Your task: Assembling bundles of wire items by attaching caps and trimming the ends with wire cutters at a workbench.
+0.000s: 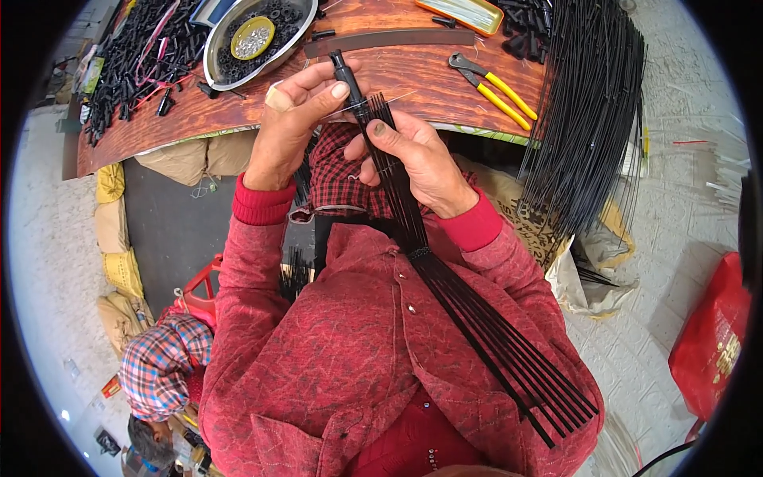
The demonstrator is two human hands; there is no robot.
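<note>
Up close, left hand (pixel 290 127) pinching a short black tube (pixel 347 75) at its tip; right hand (pixel 417 159) clamped round a bundle of thin black rods (pixel 477 318) fanning back over the red jacket (pixel 381 350). Beyond, curved wooden tabletop (pixel 413 75) bearing one steel bowl (pixel 218 48) with a yellow lid (pixel 253 37), one pair of yellow-handled pliers (pixel 497 89), one orange tray (pixel 461 12). Right, hanging black rod sheaf (pixel 588 111); red bag (pixel 711 342) on pale tiled floor (pixel 683 199).

I sat in a small assembly workshop: wooden workbench (pixel 413 75) strewn with black plastic parts (pixel 135 56), metal bowl (pixel 226 60), yellow-handled pliers (pixel 497 87), bundles of black rods (pixel 584 111), sacks (pixel 119 230) on concrete floor
</note>
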